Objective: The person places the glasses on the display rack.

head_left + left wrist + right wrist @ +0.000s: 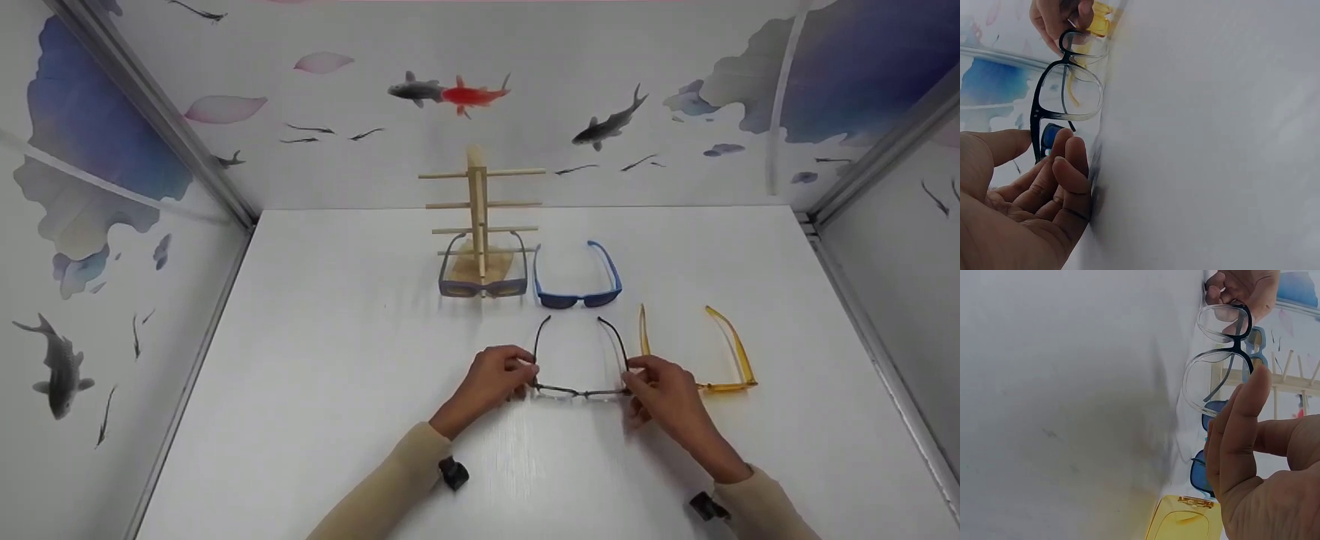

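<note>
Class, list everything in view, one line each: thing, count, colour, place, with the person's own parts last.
Black-and-clear glasses: 1, black and clear, between the hands
Yellow glasses: 1, yellow, on the table, partly behind the right hand
Blue sunglasses: 1, blue, dark lenses, right of the stand
Purplish-grey glasses: 1, purplish grey, at the stand's lower end
Stand: 1, pale wood, towards the table's back
Table: 1, white, under everything
Walls: 3, white with coloured prints, around the table
Left hand, right hand: 2, bare, holding the black-and-clear glasses
Sleeves: 2, beige, on the forearms
</note>
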Available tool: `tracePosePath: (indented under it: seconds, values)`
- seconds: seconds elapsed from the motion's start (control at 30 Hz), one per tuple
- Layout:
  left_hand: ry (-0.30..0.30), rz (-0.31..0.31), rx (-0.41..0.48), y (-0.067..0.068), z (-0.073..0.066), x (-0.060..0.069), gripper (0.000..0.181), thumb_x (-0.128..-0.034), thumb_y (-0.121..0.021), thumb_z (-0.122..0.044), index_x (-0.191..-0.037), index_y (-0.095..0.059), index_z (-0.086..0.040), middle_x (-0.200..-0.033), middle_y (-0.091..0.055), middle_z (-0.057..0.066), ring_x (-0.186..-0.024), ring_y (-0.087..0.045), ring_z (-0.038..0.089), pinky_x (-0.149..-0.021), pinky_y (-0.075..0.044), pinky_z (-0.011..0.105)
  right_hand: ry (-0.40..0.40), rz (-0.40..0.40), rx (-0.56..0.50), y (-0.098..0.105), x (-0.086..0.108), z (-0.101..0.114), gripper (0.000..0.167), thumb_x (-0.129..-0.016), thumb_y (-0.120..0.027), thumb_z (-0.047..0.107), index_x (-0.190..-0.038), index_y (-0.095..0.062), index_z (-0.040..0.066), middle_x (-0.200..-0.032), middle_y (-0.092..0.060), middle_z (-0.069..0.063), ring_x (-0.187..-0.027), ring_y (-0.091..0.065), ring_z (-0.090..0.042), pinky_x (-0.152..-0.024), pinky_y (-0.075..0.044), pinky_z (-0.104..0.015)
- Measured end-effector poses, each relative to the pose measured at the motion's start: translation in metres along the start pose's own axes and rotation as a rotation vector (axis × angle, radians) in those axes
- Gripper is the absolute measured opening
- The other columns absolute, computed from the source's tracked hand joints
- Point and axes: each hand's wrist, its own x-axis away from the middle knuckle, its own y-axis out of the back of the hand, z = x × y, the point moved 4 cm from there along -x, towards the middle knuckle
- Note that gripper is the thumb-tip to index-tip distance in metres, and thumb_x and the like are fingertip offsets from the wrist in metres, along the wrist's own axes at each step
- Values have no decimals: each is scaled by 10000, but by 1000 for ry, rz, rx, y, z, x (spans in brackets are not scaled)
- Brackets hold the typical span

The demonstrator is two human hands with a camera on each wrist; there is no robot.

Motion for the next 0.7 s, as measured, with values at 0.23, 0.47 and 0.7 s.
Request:
tracePosePath:
  seconds: [0.23,0.47,0.7]
  values:
    - [9,-25,4,0,-3,3,301,-1060,-721,-163,-1298,-744,20,-874,-803,-7,-675,-648,170,-570,-479,243,-8,-17,-21,0,4,5,337,-1066,-694,49,-1377,-668,-80,-925,-715,-206,-664,-710,-229,-567,-635,-339]
    - [4,-44,5,1,-11,9,303,-1053,-719,-143,-1296,-742,38,-862,-803,6,-701,-687,238,-570,-484,239,7,-21,-32,-1,9,9,323,-1070,-698,51,-1370,-677,-67,-942,-713,-220,-668,-708,-226,-572,-637,-342]
    - [-3,-74,10,5,-17,16,351,-1048,-731,-132,-1352,-723,43,-861,-799,-1,-669,-669,248,-552,-486,235,19,-18,-62,-2,13,13,339,-1069,-708,59,-1390,-673,-46,-967,-716,-227,-667,-709,-240,-585,-641,-341]
